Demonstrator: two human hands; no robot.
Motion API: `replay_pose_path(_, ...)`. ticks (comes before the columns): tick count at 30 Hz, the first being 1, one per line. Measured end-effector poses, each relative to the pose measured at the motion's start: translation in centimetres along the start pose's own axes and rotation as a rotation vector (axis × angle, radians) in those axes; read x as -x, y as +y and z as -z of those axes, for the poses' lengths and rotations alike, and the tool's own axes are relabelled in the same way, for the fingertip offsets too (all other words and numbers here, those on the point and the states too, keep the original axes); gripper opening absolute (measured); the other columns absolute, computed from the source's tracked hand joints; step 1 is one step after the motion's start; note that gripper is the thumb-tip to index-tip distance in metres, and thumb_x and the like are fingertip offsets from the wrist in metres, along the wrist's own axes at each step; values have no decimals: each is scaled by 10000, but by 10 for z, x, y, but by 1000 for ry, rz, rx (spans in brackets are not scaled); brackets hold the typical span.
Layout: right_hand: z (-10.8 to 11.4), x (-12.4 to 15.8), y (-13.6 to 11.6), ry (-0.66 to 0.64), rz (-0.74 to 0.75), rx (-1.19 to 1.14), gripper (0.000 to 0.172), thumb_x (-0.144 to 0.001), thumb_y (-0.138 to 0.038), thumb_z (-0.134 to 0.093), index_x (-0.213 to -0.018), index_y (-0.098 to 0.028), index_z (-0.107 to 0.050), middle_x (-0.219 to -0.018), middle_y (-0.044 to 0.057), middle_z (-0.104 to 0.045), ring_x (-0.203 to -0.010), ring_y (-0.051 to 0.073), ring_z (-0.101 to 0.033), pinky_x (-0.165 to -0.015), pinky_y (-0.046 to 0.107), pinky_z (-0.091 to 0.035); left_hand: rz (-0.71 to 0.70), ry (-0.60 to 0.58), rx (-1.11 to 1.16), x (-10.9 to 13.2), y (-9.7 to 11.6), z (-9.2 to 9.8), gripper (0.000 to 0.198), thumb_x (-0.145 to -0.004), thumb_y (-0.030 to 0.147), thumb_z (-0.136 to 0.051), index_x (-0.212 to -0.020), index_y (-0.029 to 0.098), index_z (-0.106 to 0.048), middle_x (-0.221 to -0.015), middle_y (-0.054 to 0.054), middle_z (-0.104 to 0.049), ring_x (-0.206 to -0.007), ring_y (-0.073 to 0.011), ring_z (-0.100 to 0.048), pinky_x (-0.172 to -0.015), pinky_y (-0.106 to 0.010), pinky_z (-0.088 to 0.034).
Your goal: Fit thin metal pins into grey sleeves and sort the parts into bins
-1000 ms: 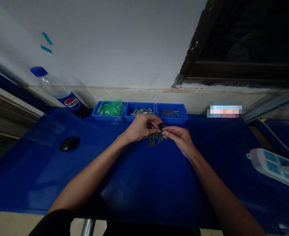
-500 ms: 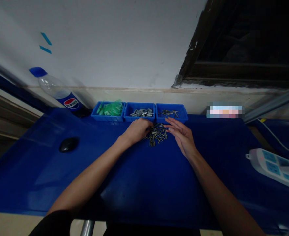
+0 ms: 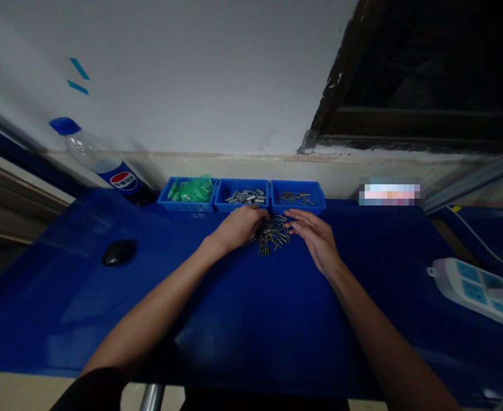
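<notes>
Thin pins point(image 3: 272, 233) heaped, long axes crossing, pointing many ways

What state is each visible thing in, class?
Left hand: curled at pin pile
Right hand: open beside pin pile
Pin pile: loose on table
Left bin: holding green pieces
Middle bin: holding grey pieces
Right bin: holding scattered pins
Bottle: capped
Mouse: resting on table
Power strip: sockets upward

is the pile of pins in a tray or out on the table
Out on the table: the pile lies between the left hand and right hand, in front of the trays.
</notes>
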State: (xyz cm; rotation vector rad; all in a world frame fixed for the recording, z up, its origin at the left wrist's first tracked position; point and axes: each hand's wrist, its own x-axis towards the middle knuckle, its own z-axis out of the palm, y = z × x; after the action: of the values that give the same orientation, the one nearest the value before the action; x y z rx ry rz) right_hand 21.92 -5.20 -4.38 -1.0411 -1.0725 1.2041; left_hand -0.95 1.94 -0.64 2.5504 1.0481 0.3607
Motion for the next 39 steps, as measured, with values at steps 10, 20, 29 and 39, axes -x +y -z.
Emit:
replay_pose_path(10, 0, -3, 1, 28, -5, 88, 300, -848, -365, -827, -1126, -252, -811, -984, 64, -841, -807, 216, -747, -774, 383, -569, -67, 299, 356, -1, 10, 10, 267, -913, 85, -560, -1099, 131, -745, -936, -73, -744, -814, -168, -716, -816, -320, -610)
replay_pose_path(20, -2, 0, 6, -62, -98, -8, 322, -804, -366, -897, -1099, -250, -841, -1013, 79, -851, -846, 224, -780, -800, 382, -587, -77, 181, 626, 0, 20, 15, 271, -824, 136, -665, -1077, 123, -760, -818, -31, -758, -717, -130, -727, -724, -252, -612)
replay_pose_path(29, -2, 0, 8, -58, -82, -14, 190, -788, -327, -905, -959, -255, -866, -869, 54, -838, -753, 207, -759, -744, 383, -588, -68, 108, 616, 1, 22, 14, 299, -823, 147, -664, -1106, 123, -756, -848, -39, -769, -744, -143, -733, -746, -275, -606)
replay_pose_path(39, -1, -1, 8, 36, -27, 16, 254, -780, -325, -909, -1018, -254, -857, -980, 64, -855, -883, 251, -803, -901, 446, -628, 22, 136, 300, 1, 8, 14, 251, -903, 161, -599, -1074, 134, -782, -958, -90, -807, -820, -194, -760, -809, -338, -605)
